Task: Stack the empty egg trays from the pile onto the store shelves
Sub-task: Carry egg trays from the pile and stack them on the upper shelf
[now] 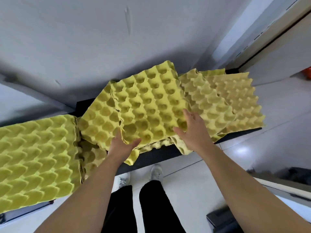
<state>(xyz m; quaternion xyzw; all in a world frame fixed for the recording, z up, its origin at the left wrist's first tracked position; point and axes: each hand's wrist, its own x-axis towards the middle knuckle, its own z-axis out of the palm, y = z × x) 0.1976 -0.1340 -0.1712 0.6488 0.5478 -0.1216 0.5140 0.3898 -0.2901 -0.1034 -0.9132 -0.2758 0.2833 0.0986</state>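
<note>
Bare forearms reach forward over black trousers and white shoes. Left hand fingers clamped on the near edge of the top yellow moulded-pulp egg tray; right hand fingers spread flat on its near right corner. Tray lies tilted atop loose trays on a black shelf. Neat yellow tray stack at left. No legible writing.

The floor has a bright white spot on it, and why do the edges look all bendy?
In the head view, the spot on the floor is glare from a light on shiny tiles; the wide lens curves the shelf and left egg trays; the far corners look smeared.
</note>
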